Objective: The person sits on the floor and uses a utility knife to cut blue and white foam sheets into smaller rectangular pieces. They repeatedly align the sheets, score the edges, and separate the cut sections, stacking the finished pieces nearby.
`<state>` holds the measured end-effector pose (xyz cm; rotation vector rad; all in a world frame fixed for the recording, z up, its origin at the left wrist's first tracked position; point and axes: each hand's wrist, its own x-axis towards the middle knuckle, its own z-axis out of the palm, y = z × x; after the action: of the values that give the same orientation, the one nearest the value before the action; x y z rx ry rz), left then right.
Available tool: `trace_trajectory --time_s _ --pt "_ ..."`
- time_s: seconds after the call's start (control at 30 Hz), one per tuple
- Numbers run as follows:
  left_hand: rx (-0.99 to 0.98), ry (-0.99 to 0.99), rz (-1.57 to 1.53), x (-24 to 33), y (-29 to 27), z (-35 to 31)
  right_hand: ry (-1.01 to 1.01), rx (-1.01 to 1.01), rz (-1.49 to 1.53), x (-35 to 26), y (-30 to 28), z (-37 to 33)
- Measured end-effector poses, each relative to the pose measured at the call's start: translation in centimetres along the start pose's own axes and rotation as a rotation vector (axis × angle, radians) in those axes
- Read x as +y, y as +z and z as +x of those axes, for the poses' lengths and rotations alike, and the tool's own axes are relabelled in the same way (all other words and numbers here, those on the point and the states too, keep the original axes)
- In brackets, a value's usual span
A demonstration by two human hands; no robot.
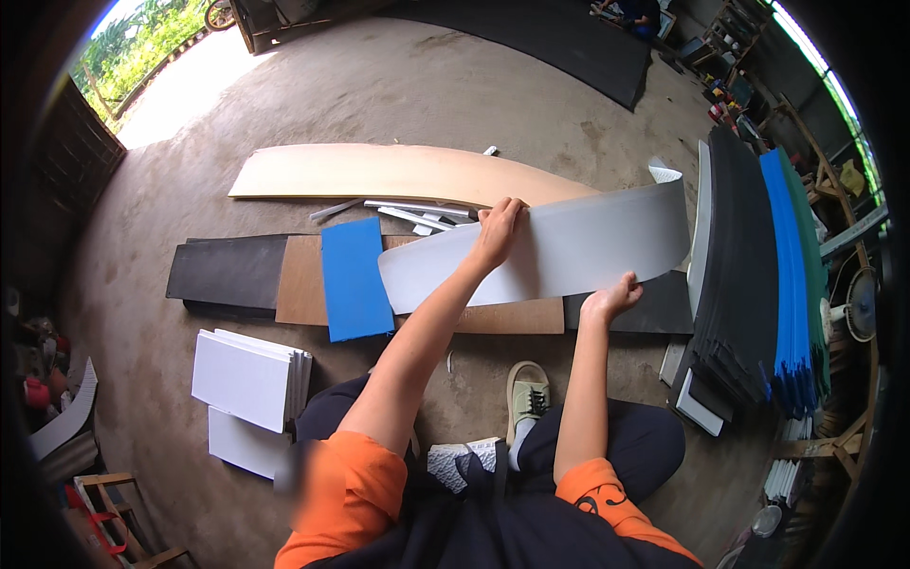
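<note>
A long pale grey sheet (597, 242) stretches across in front of me, its right end curling up. My left hand (500, 233) is closed on its far edge near the middle, fingers bent over it. At the near edge, toward the right end, my right hand (612, 298) is closed with the thumb against the sheet. Under the sheet's left end lies a blue rectangular sheet (355, 275). Both rest across a brown board (301, 284), which lies on black sheets (223, 270). The sheet partly hides the brown board and the dark sheets at right.
Beyond lies a long peach-coloured sheet (379, 171), with white strips (412, 216) before it. White rectangular blocks (242, 379) are stacked at left. Tall black sheets (735, 275) and blue sheets (791, 284) stand at right near a fan (861, 303). A person (640, 14) sits far back.
</note>
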<state>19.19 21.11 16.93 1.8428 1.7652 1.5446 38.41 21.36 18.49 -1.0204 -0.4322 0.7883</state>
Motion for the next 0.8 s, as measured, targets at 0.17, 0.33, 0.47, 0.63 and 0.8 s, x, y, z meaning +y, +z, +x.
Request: trace_trajectory --time_s 0.17,0.33,0.47,0.63,0.8 --pt "-0.097 -0.053 0.152 -2.4 -4.9 -2.0 0.372 0.051 0.099 3.6 0.9 -1.4" --pt "-0.263 -0.144 0.386 -6.1 -11.0 -5.1 0.645 0.180 0.090 5.6 3.2 -2.9" --pt "-0.309 -0.250 0.498 -9.7 -14.8 -8.0 0.619 0.119 0.066 10.1 2.9 -2.3" --pt "-0.372 -0.560 0.721 -14.0 -21.0 -11.0 0.676 0.114 0.084 15.8 3.5 -1.5" --pt "-0.479 -0.904 0.672 -18.2 -27.8 -13.1 0.716 0.072 -0.007 20.4 4.5 -1.9"
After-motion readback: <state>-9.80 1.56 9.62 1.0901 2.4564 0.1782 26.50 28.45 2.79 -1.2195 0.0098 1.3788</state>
